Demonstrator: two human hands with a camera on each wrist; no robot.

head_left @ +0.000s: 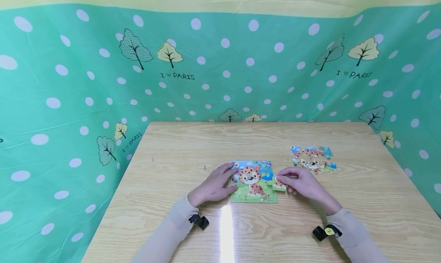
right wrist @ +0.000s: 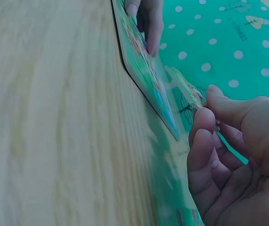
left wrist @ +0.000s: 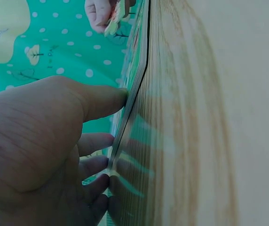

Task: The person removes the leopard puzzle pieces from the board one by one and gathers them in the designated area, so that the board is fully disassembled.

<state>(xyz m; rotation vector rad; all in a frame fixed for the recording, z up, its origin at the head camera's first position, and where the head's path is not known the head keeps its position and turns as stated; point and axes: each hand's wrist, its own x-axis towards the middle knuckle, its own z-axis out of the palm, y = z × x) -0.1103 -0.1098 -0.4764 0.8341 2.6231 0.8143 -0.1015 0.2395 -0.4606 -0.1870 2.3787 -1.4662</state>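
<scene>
A puzzle board [head_left: 250, 180] printed with a spotted leopard cub lies flat on the wooden table. My left hand [head_left: 216, 183] rests along its left side, thumb and fingertips touching the edge and surface, as the left wrist view also shows. Just off the board's right edge, my right hand [head_left: 303, 182] pinches a puzzle piece [head_left: 278, 184] with green and spotted orange print. In the right wrist view this piece [right wrist: 186, 88] is tilted between thumb and fingertips, apart from the board. Part of the piece is hidden behind the fingers.
Several joined puzzle pieces [head_left: 311, 160] showing a leopard's face lie farther back on the right, some reaching out at their right side. The wooden table [head_left: 179, 148] ends at a green dotted curtain [head_left: 213, 64] behind and at the sides.
</scene>
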